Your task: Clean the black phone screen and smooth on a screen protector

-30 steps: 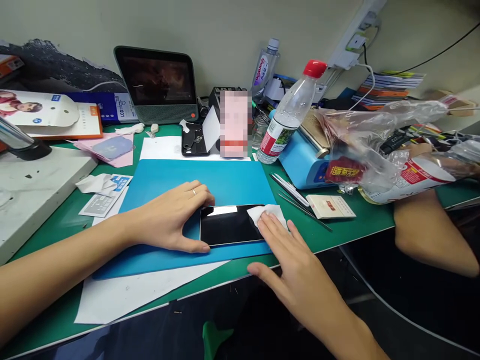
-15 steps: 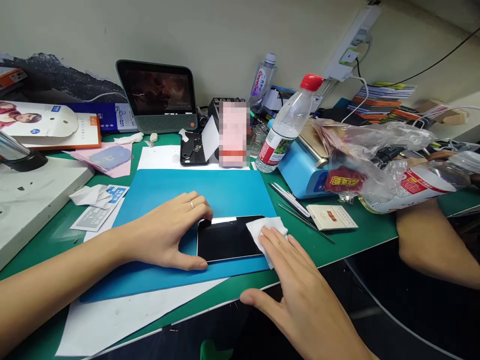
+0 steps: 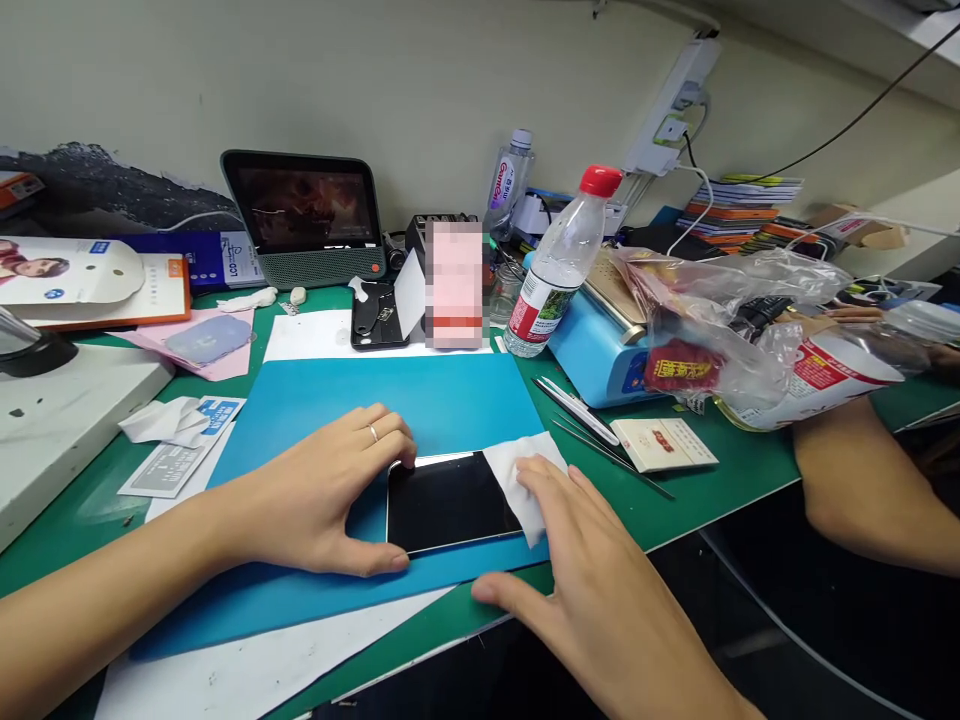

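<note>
A smartphone (image 3: 450, 505) with a dark screen lies face up on a blue mat (image 3: 465, 390). My left hand (image 3: 330, 490) is closed around its left end, thumb along the near edge and fingers at the far edge. At the right end, a white wipe (image 3: 517, 480) covers part of the phone and hangs past its near edge. My right hand (image 3: 592, 560) holds the wipe against the phone under its fingers, which are together, while the thumb sticks out to the left. The right fingertips partly hide the wipe.
Behind the mat stand a tablet-like display (image 3: 304, 215), a blurred pink box (image 3: 454, 285) and a red-capped bottle (image 3: 559, 270). Tweezers (image 3: 615, 455) and a small white box (image 3: 664, 443) lie to the right, near a blue device (image 3: 592, 345). Another person's arm (image 3: 862, 480) rests beyond.
The view has shifted, so the phone and mat sit slightly lower and further left. My right hand and the wipe stay at the phone's right end; my left hand keeps its grip.
</note>
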`<action>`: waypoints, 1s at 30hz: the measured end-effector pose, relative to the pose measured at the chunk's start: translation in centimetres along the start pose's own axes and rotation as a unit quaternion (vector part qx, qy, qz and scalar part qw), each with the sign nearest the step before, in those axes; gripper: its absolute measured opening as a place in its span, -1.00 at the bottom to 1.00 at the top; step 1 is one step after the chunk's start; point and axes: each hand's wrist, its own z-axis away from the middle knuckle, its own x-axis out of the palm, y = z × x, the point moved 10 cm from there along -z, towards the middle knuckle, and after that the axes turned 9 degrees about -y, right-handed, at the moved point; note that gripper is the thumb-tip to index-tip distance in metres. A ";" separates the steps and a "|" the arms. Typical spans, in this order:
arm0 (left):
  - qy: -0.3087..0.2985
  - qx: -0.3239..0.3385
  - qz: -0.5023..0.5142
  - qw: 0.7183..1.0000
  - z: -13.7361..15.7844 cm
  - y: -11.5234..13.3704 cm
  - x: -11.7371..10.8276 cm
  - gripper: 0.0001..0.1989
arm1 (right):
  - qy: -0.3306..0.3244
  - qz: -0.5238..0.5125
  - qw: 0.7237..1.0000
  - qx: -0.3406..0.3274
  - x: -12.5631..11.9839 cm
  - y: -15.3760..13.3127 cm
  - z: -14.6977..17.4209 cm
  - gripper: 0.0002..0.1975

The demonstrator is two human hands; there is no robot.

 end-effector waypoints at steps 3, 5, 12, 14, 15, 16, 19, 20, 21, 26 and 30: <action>0.001 -0.002 0.009 1.000 0.0 0.0 -0.1 -0.48 | -0.024 -0.020 0.999 0.010 0.3 0.4 -1.8 -0.20; 0.002 0.001 0.013 1.000 0.0 0.1 -0.1 -0.49 | -0.026 -0.018 0.999 0.009 0.2 0.4 -1.7 -0.19; -0.005 -0.001 0.014 1.000 0.0 -0.1 0.0 -0.49 | 0.004 0.012 1.000 -0.028 0.2 -1.1 2.7 -0.21; -0.006 -0.003 0.013 1.000 0.0 -0.1 0.1 -0.49 | 0.003 0.015 1.000 -0.017 0.2 -0.9 2.3 -0.23; -0.007 -0.003 0.013 1.000 0.0 -0.1 0.1 -0.49 | 0.001 0.014 1.000 -0.010 0.2 -0.7 1.7 -0.23; -0.007 -0.002 0.012 1.000 0.0 0.0 0.1 -0.49 | -0.003 0.011 1.000 -0.003 0.1 -0.5 1.0 -0.23; -0.006 0.003 0.012 1.000 0.0 0.2 0.1 -0.49 | -0.025 -0.012 1.000 0.011 0.0 0.1 -1.2 -0.24; -0.005 0.005 0.012 1.000 0.0 0.2 0.1 -0.49 | -0.031 -0.020 0.999 0.014 0.0 0.2 -1.6 -0.25; -0.004 0.006 0.013 1.000 0.0 0.2 0.1 -0.49 | -0.034 -0.024 0.999 0.016 0.0 0.3 -1.7 -0.25; -0.006 0.004 0.014 1.000 0.0 0.0 0.2 -0.49 | 0.000 -0.002 1.000 0.003 -0.1 0.0 0.8 -0.22; -0.004 0.005 0.010 1.000 -0.1 0.0 0.1 -0.48 | -0.004 -0.018 1.000 0.010 0.1 0.3 0.9 -0.24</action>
